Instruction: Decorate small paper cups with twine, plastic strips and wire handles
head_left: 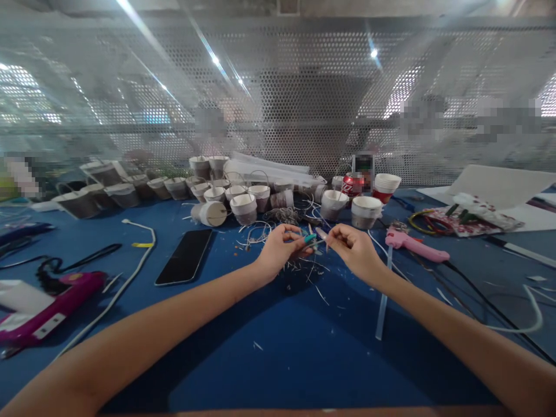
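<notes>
My left hand [284, 248] is pinched shut above the middle of the table, with a teal tip like a long painted nail at its thumb. Just to its right, my right hand [353, 248] is also pinched, its pale pointed tip facing the left one. What the fingers hold is too small to make out; the hands are a short gap apart. Under them lie scattered wire clippings [319, 278]. Behind the hands sits a tangle of thin wire or string [284, 215], beside several small grey-and-white paper cups [244, 209], some with wire handles.
A pink glue gun [417, 246] with a glue stick [382, 315] lies on the right. At left are a black phone [185, 258], a white cable [130, 281] and a magenta tool [65, 304]. A red can [352, 184] stands before the perforated metal screen [304, 92].
</notes>
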Tool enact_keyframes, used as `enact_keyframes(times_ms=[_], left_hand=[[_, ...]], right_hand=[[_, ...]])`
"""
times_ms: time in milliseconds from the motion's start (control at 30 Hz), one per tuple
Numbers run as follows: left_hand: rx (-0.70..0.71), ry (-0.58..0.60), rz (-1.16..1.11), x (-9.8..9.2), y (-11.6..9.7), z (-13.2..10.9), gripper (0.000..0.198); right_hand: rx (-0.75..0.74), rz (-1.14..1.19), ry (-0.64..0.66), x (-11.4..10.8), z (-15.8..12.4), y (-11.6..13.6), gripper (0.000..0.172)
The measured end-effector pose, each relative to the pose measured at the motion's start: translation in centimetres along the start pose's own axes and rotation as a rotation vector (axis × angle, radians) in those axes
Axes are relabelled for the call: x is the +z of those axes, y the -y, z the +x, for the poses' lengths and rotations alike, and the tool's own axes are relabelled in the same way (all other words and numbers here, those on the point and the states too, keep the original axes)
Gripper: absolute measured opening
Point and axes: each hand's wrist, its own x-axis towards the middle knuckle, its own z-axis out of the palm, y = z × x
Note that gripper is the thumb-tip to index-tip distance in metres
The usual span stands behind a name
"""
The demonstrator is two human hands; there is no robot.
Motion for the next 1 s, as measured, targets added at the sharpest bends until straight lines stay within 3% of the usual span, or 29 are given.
enact_keyframes(times_ms=[133, 167, 233, 300, 367, 433, 500, 567, 667, 733, 833, 1000], left_hand=[[-0.11, 0.323, 0.549, -3.3, -4.2, 0.7, 0.029], [-0.094, 0.331, 0.71, -4.2, -5.4, 0.7, 0.027], [0.014, 0.127, 0.951, -5.5, -7.6, 0.6, 0.025], [0.24, -0.118, 1.041, -5.8, -9.0, 0.1, 0.028], [0.361, -0.193, 1.048, -5.0, -9.5, -0.6, 0.029], [0.409, -0.097, 0.962, -3.7, -9.1, -1.2, 0.02], [0.374, 0.116, 0.834, -2.1, -8.2, -1.5, 0.009], [0.301, 0.335, 0.752, -0.8, -6.9, -1.4, 0.015], [0.279, 0.5, 0.64, 0.3, -4.6, -0.9, 0.032], [0.287, 0.457, 0.579, 0.5, -3.3, -0.5, 0.03], [0.267, 0.356, 0.52, 0.5, -1.8, -0.1, 0.011], [0.03, 0.276, 0.223, -0.1, 0.0, 0.2, 0.008]], right_hand=[[0.022, 0.023, -0.091, -0.7, 0.3, -0.4, 0.029], [0.024, 0.032, -0.098, -0.8, 0.4, -0.4, 0.029], [0.023, 0.047, -0.097, -0.9, 0.5, -0.4, 0.029], [0.022, 0.056, -0.084, -0.8, 0.4, -0.4, 0.031], [0.019, 0.059, -0.071, -0.5, 0.4, -0.4, 0.032], [0.007, 0.059, -0.062, -0.3, 0.4, -0.5, 0.032], [-0.004, 0.059, -0.054, -0.1, 0.4, -0.6, 0.03], [-0.008, 0.058, -0.038, 0.0, 0.4, -0.6, 0.029], [-0.019, 0.053, -0.01, 0.2, 0.4, -0.5, 0.028], [-0.032, 0.054, -0.001, 0.4, 0.4, -0.4, 0.028], [-0.042, 0.025, 0.005, 0.2, 0.3, -0.1, 0.03], [-0.084, -0.185, -0.068, -1.7, 0.4, 0.0, 0.039]])
